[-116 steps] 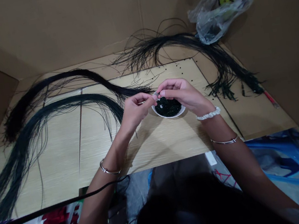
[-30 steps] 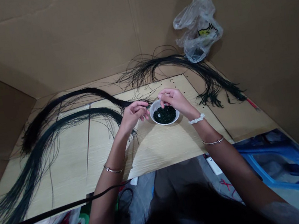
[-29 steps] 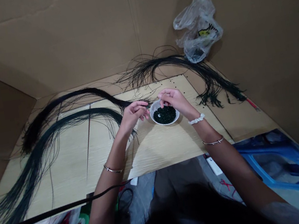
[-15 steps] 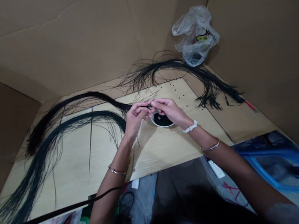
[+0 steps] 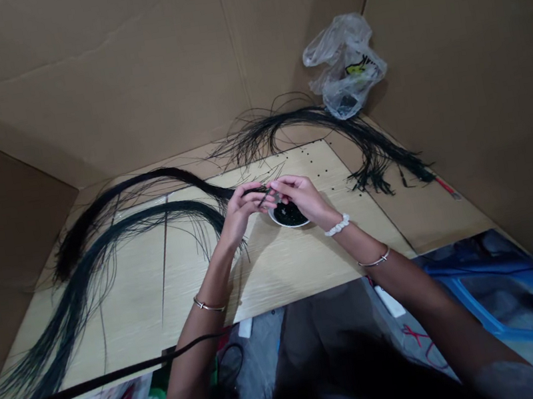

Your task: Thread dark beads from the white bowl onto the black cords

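Okay, both hands are up over a small round white bowl [image 5: 291, 226] at frame centre, fingertips almost meeting. Left hand [image 5: 240, 209] is pinched shut on a thin black cord [image 5: 251, 190], which runs left into a long arcing bundle of black cords [image 5: 171, 207]. Right hand [image 5: 299, 199] is also pinched closed, just above the bowl rim; anything it holds is too small to tell. Bowl sits on a pale wood-grain board [image 5: 282, 271] and holds dark green beads [image 5: 289, 215]. Small dark beads [image 5: 313, 150] dot the board's upper right. Second black cord bundle [image 5: 313, 112] arcs across upper centre toward a red-handled tool [image 5: 447, 187]. Crumpled clear plastic bag [image 5: 345, 72] lies upper right against a brown cardboard wall [image 5: 452, 62].
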A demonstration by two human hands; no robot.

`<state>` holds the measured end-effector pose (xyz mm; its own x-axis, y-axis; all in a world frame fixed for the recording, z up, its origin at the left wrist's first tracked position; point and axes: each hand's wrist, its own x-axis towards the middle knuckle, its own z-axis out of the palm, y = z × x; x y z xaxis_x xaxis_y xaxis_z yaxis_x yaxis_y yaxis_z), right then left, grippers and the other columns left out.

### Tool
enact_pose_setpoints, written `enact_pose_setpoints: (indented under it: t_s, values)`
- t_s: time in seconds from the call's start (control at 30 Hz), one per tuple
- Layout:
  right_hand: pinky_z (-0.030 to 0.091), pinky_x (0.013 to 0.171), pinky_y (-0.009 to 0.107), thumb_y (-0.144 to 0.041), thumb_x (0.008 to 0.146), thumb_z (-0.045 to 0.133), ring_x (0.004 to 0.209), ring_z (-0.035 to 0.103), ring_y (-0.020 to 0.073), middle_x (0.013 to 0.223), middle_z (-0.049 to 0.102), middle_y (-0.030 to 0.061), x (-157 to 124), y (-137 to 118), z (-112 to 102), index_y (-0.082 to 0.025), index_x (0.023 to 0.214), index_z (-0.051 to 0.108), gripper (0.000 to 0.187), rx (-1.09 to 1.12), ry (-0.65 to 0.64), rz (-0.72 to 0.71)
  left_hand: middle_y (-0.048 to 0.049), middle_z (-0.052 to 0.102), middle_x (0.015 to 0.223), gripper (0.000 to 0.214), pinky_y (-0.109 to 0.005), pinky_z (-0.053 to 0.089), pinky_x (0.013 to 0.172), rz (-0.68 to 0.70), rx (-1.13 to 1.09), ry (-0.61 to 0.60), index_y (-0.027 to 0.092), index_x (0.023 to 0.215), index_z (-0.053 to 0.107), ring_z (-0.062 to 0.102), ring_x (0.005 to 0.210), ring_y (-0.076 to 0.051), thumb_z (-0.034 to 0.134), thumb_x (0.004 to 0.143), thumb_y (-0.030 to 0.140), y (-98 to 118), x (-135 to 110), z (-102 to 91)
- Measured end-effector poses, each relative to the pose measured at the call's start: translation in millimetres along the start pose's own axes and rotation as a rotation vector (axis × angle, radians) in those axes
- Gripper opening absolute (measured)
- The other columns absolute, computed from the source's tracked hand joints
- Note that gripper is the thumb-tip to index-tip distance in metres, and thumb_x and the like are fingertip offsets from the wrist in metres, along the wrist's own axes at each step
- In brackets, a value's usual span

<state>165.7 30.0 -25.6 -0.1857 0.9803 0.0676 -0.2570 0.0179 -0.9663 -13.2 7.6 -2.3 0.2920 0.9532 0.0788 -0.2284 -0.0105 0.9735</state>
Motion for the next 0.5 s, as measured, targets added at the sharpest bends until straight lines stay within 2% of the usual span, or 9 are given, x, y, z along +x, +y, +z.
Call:
enact_pose_setpoints:
  t_s: [0.27,0.5]
  values:
    - [0.034,0.054,0.019,-0.05,0.075,0.078,0.058,0.044,0.0046,0.072,0.061,0.0002,1.6,0.6,-0.4,-0.014,0.093,0.075,0.04,0.013,0.012,-0.007,-0.012,0.075,0.107,0.049,-0.037,0.055,0.091,-0.001,0.03,-0.107,0.015,0.122,0.055,0.074,0.095,-0.023,0.076,0.078,0.021,3.2,1.1,-8.6]
    - [0.036,0.056,0.019,-0.052,0.069,0.082,0.064,0.047,0.0058,0.077,0.064,0.0023,0.5,-2.0,0.9,-0.014,0.091,0.077,0.045,0.064,0.034,0.02,-0.0136,0.073,0.116,0.05,-0.039,0.055,0.097,0.044,0.041,-0.206,0.016,0.127,0.053,0.073,0.103,-0.023,0.076,0.083,0.02,-4.8,5.5,-19.0]
